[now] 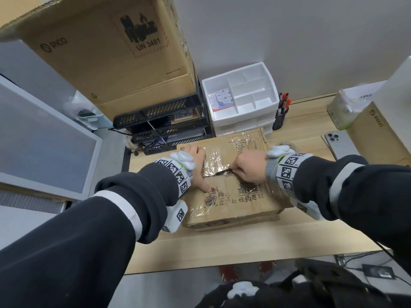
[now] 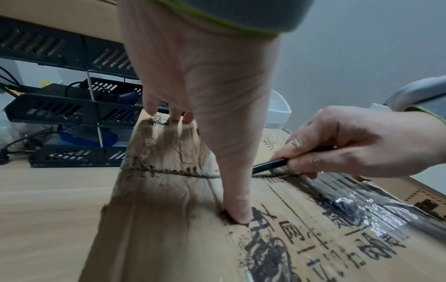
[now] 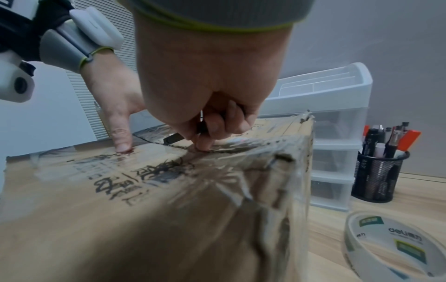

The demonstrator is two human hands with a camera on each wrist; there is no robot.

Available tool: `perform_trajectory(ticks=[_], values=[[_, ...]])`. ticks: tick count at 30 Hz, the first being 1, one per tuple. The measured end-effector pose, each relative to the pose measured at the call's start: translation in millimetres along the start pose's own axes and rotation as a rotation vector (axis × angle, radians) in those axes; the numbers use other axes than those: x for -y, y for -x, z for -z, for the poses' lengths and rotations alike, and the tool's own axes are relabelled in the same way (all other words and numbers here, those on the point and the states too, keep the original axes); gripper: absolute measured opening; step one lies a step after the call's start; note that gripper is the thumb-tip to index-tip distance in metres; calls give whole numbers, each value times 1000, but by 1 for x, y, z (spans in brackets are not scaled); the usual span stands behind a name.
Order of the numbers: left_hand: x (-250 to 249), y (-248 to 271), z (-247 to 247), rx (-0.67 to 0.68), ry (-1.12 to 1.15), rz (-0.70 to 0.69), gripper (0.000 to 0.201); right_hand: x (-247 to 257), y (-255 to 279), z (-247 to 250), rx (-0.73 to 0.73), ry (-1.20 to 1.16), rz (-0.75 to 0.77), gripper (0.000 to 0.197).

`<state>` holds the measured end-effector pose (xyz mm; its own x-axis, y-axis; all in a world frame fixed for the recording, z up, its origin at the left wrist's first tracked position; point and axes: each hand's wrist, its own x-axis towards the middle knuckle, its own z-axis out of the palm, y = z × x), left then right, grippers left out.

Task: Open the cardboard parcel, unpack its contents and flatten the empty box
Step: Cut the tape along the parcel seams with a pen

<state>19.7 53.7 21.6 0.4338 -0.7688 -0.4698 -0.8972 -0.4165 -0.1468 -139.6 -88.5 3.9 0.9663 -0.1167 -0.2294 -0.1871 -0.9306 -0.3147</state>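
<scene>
Cardboard parcel [image 1: 231,196]: left hand [image 1: 196,167] presses; right hand [image 1: 250,166] grips blade [image 2: 270,165].

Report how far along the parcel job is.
Done: little that shows; the cardboard parcel sits on the desk, flaps closed. In hand: the right hand grips a dark blade at the taped centre seam, while the left hand presses the top. Whether any tape is cut is unclear. Left: finish cutting, unpack, flatten.

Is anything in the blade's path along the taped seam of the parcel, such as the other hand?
Yes. The left hand presses the parcel with its thumb across the seam, just ahead of the cutter the right hand grips.
</scene>
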Motion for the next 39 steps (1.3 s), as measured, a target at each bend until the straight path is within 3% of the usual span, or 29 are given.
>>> perform_trajectory(ticks=[9,14,20,29,34,39], values=[[-10,-2,10,54,-36,35,103,-10,7,2,-20,16,0,31],[-25,-5,-1,-58,75,-167,120,-11,7,1,-24,44,1,32],[-33,-8,-1,-85,27,-161,100,-10,9,6,-21,86,19,33],[-43,-11,8,-25,-35,-102,100,-31,23,9,-21,177,-3,33],[-47,-16,10,-23,1,-88,111,-33,26,8,-26,188,-22,33],[-71,-18,5,-128,132,-250,126,-34,28,6,-31,184,-27,30]])
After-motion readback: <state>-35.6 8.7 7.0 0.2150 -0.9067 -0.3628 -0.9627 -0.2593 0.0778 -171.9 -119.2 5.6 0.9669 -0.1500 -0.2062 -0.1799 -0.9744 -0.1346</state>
